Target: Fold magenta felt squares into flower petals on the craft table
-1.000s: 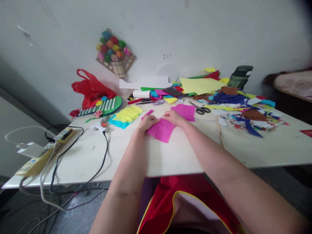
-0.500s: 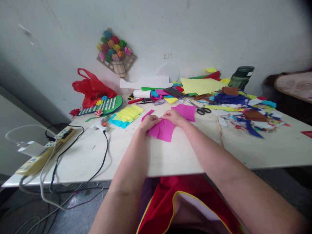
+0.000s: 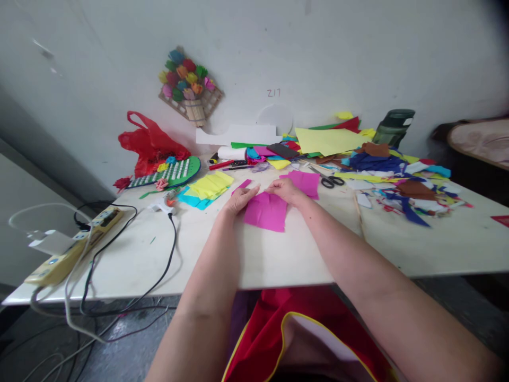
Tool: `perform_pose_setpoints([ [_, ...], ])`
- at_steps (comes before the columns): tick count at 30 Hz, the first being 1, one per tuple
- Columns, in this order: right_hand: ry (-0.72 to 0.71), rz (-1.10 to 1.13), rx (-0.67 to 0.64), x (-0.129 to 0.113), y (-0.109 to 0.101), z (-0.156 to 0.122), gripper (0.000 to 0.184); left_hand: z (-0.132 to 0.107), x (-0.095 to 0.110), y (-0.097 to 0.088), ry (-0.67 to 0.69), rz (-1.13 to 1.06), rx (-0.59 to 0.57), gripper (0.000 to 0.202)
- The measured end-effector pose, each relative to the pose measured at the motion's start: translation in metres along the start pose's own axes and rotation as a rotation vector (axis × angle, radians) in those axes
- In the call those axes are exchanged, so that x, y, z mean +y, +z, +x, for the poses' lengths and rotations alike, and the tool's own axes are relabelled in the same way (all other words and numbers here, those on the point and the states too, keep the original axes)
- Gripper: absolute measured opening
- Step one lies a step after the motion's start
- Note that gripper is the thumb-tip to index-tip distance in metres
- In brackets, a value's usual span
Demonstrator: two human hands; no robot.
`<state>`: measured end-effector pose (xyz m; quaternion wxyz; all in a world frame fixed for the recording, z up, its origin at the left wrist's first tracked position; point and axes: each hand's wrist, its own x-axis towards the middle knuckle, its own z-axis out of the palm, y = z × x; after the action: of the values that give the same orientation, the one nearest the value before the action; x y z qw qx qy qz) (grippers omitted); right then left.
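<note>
A magenta paper sheet (image 3: 267, 213) lies flat on the white table (image 3: 278, 254) in front of me. My left hand (image 3: 241, 198) rests on its left edge, with the fingers stretched out and pressing down. At the sheet's top right corner, my right hand (image 3: 285, 190) has its fingers curled onto the paper. More magenta sheets (image 3: 305, 182) lie just behind my right hand, and a thin magenta strip (image 3: 240, 185) sits beyond my left hand.
Black scissors (image 3: 331, 180) lie right of the magenta sheets. Yellow and cyan sheets (image 3: 209, 187) lie to the left. A heap of coloured scraps (image 3: 397, 180) covers the right side. A power strip (image 3: 67, 249) and cables (image 3: 167, 254) lie at the left, a red bag (image 3: 151, 143) at the back.
The magenta sheet was bunched between both hands; now it lies spread flat. My left hand has opened out onto its left edge.
</note>
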<state>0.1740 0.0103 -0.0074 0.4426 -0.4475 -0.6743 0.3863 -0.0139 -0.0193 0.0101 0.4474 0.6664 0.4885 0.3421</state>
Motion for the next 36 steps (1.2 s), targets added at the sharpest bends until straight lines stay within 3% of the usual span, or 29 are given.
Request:
perform_pose_setpoints([
  [8,-0.013,0.038,-0.097,0.005,0.004,0.000,0.024,0.009,-0.010,0.000,0.083,0.058,-0.057,0.040],
  [15,0.058,0.354,0.037,0.004,0.003,0.000,0.038,0.012,-0.016,0.003,0.116,-0.086,0.079,0.039],
  [19,0.156,0.513,0.013,-0.002,-0.001,-0.003,0.038,0.012,-0.017,0.003,0.106,-0.157,0.137,0.038],
  [28,0.230,0.582,-0.146,-0.011,0.003,-0.012,0.036,0.013,-0.015,0.003,0.142,-0.185,0.235,0.039],
  [36,0.278,0.471,-0.097,-0.011,0.008,-0.010,0.035,0.014,-0.014,0.006,0.177,-0.153,0.270,0.043],
])
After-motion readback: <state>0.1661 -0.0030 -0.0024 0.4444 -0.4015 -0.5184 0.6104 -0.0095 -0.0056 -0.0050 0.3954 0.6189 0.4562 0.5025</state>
